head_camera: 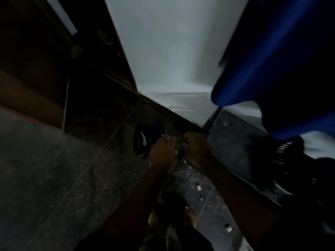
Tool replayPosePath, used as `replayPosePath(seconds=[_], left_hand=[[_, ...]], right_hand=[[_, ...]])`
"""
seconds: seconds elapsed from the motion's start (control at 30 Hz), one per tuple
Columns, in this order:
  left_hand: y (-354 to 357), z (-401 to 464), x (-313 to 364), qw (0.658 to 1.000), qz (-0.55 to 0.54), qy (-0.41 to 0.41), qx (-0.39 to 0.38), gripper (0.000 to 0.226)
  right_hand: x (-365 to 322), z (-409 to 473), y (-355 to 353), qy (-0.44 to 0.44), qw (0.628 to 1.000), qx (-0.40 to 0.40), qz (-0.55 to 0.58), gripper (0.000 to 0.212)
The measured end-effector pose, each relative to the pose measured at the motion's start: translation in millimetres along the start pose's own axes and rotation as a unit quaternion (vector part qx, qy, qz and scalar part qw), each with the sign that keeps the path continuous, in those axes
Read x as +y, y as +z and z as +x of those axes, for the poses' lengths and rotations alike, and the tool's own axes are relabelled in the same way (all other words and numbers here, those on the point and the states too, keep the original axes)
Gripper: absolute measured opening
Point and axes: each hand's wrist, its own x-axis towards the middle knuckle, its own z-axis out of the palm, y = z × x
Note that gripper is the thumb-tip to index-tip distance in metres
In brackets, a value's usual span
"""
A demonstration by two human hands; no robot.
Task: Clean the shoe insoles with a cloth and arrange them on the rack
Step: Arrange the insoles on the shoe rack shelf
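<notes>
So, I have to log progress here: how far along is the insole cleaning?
Early, as far as this dark, blurred view shows. Done: nothing visibly cleaned or racked. In hand: the left hand and right hand reach down to the dark floor beside a dark shoe; what they grip is unclear. Left: wiping and racking; no cloth or insole is discernible.

Dim, blurred view. Dark speckled tiled floor [54, 178]. Blue fabric [262, 60] hanging upper right against pale wall [172, 42]. Brown wooden panel [27, 87] left. 2 bare feet [189, 216] bottom centre.
</notes>
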Motion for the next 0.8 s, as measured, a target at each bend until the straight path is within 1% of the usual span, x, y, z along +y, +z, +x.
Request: replayPosePath(seconds=[0.03,0.07,0.1,0.17,0.23,0.3,0.33,0.47,0.57,0.67,0.73,0.8], left_hand=[[-8.4,-5.8,20.6,1.0,0.003,0.019,0.009,0.053],[-15.9,-10.7,41.2,0.999,0.007,0.033,0.013,0.052],[-22.3,-14.2,62.8,0.999,0.014,0.045,0.016,0.052],[-29.5,-19.8,102.3,0.997,0.023,0.071,0.021,0.051],[-29.0,-25.7,146.3,0.992,0.038,0.12,0.02,0.05],[-22.4,-33.3,190.3,0.986,0.059,0.153,0.0,0.054],[-17.2,-36.8,208.1,0.984,0.066,0.164,-0.011,0.057],[20.5,-59.2,281.0,0.968,0.068,0.23,-0.07,0.057],[48.4,-78.2,316.5,0.952,0.097,0.267,-0.111,0.055],[76.6,-87.4,334.3,0.935,0.126,0.305,-0.132,0.054],[97.9,-88.4,340.9,0.926,0.146,0.31,-0.156,0.057],[112.6,-88.2,342.1,0.926,0.156,0.297,-0.176,0.054]], right_hand=[[12.3,-16.6,-16.8,0.011,0.999,0.026,0.019,0.042],[22.8,-33.7,-35.9,0.026,0.999,0.032,0.028,0.042],[32.3,-49.5,-56.3,0.049,0.998,0.021,0.026,0.04],[54.1,-72.6,-85.5,0.104,0.994,-0.025,0.018,0.038],[82.7,-98.0,-110.3,0.158,0.987,-0.005,0.016,0.037],[115.4,-123.5,-122.6,0.201,0.979,0.011,0.014,0.034],[128.3,-134.6,-126.5,0.215,0.977,0.006,0.015,0.033],[188.2,-198.5,-145.4,0.28,0.958,0.043,0.042,0.037],[225.9,-242.2,-145.5,0.309,0.948,0.063,0.049,0.042],[254.0,-272.6,-136.0,0.349,0.931,0.068,0.077,0.043],[271.0,-285.8,-120.3,0.366,0.924,0.055,0.095,0.039],[279.4,-295.9,-106.6,0.365,0.923,0.041,0.116,0.044]])
